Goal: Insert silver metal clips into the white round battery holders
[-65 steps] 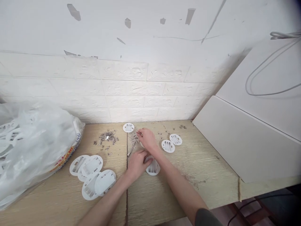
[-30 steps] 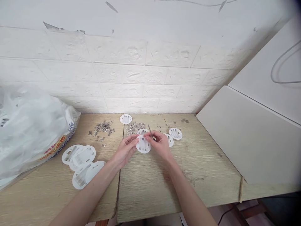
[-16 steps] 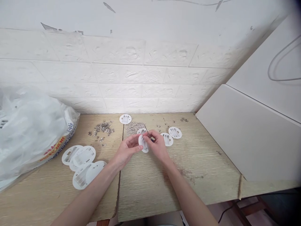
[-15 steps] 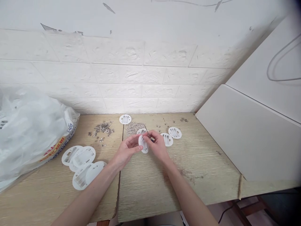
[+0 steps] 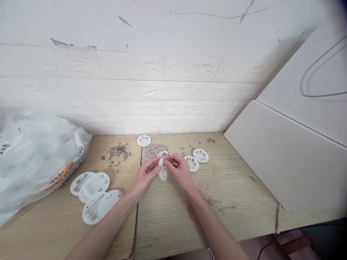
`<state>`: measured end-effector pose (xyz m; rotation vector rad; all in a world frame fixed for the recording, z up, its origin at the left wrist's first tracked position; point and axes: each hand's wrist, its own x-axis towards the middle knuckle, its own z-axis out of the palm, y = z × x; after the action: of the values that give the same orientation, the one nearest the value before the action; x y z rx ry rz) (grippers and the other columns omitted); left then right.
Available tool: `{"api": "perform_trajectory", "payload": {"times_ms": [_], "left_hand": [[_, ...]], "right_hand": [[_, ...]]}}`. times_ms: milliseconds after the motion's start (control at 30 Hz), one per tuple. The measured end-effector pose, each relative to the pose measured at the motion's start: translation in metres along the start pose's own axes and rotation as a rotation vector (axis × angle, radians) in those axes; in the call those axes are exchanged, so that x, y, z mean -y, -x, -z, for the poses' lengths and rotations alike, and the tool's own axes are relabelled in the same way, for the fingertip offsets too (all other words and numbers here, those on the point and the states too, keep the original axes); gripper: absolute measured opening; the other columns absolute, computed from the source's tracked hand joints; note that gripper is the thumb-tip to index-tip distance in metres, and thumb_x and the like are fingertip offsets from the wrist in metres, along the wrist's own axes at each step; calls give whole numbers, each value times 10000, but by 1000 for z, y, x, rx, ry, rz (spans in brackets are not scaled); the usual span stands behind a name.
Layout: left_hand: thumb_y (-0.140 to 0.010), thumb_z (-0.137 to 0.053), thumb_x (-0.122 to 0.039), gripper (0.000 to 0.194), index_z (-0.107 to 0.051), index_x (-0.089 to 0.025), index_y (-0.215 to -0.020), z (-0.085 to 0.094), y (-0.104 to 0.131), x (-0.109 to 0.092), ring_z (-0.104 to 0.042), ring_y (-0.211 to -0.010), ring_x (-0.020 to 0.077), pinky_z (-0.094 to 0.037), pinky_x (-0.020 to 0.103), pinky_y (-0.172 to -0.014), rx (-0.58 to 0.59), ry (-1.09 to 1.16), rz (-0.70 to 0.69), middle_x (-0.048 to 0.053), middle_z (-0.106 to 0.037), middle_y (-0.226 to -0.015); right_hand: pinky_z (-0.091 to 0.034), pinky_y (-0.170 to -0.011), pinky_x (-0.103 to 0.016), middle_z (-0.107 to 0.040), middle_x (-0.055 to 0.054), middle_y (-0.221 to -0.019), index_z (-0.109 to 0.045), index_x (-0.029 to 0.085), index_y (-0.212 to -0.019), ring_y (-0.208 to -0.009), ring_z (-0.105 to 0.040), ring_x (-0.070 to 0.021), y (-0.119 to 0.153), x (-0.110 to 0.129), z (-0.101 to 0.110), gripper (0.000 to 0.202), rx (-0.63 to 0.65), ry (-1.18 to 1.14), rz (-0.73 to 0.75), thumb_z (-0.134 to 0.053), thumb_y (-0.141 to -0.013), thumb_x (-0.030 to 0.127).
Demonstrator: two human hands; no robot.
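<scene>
Right at the middle of the wood-grained desk (image 5: 168,216), here are two bare hands meeting over one round white plastic disc with long slots (image 5: 163,171). The disc stands steeply tilted, its face turned so far aside that it looks like a narrow oval. The left hand (image 5: 145,177) has it pinched at the left edge, thumb in front, fingers curled loosely behind. And the right hand (image 5: 180,171)? Closed around a slim grey metal tool (image 5: 169,155), tip slanting up and away, with thumb and forefinger up against the disc's upper edge; the exact contact is too small to make out.

Just behind the hands, a second white slotted disc (image 5: 163,154) lies partly hidden, beside a flat spread of tiny silvery metal pieces (image 5: 154,150). Over to the right, a pair of white slotted discs (image 5: 192,164) lie edge to edge. Up by the white brick-patterned wall (image 5: 149,86), one lone white disc (image 5: 144,140) sits across the desk's dark seam. To the left, a heap of darker small metal pieces (image 5: 119,152); nearer, four overlapping white discs (image 5: 94,186), and beyond them a bulging clear plastic bag with red and yellow print (image 5: 40,155).
</scene>
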<state>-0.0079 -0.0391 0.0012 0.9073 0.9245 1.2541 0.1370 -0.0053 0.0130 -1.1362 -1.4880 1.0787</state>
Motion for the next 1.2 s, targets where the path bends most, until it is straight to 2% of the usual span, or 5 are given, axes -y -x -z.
{"api": "perform_trajectory", "payload": {"times_ms": [200, 533, 967, 1200], "left_hand": [[-720, -696, -404, 422, -659, -192, -1084, 0, -1, 2, -519, -1167, 272, -366, 377, -995, -24, -60, -25, 101, -633, -1193], [-744, -680, -393, 417, -647, -175, -1097, 0, 0, 3, -486, -1215, 261, -352, 364, -1014, -38, -2, -3, 109, -609, -1232], [-740, -678, -395, 417, -651, -180, -1096, -2, 2, 0, -519, -1172, 252, -370, 363, -1004, -35, -116, -17, 92, -631, -1200], [-744, -658, -450, 414, -689, -145, -1022, -1, -1, 0, -592, -1031, 236, -438, 335, -902, -52, 67, 54, 106, -683, -1075]], "right_hand": [[-407, -581, -247, -649, -25, -733, -655, 164, -775, -673, -557, -143, 1, 2, -1, 168, -21, 32, -13, -590, -731, 312], [-395, -542, -243, -609, -14, -671, -622, 166, -747, -596, -509, -128, 1, 3, -2, 171, -61, 29, -21, -593, -721, 332], [-401, -548, -247, -603, -3, -646, -633, 165, -737, -580, -509, -126, 3, 3, -1, 149, -30, 64, -2, -586, -728, 307], [-412, -572, -258, -663, -33, -724, -689, 167, -790, -624, -545, -144, 2, 2, -1, 171, -11, 131, 50, -577, -738, 284]]}}
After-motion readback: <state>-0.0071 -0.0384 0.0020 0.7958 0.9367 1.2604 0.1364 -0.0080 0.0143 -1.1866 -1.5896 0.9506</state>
